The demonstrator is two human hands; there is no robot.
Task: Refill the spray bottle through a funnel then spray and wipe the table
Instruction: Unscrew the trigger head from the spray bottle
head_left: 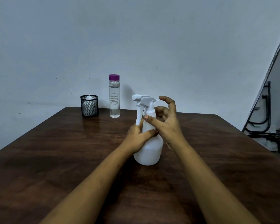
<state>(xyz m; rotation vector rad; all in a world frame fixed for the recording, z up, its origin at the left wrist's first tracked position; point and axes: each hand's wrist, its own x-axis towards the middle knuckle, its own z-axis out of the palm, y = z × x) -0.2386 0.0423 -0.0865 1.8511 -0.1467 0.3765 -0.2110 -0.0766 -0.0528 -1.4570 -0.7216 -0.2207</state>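
Observation:
A white spray bottle (149,151) stands upright in the middle of the dark wooden table (55,151), its trigger head pointing left. My left hand (138,137) grips the bottle's body from the left side. My right hand (166,120) is at the neck collar under the trigger head, thumb and fingers curled loosely around it, some fingers lifted. Behind stands a clear water bottle (114,99) with a purple cap, upright and shut. No funnel is in view.
A black mesh cup (89,106) holding something white, perhaps a cloth or tissue, stands at the back left near the wall. A dark frame leans at the right, beyond the table's right edge, with black metal legs (265,117) behind it.

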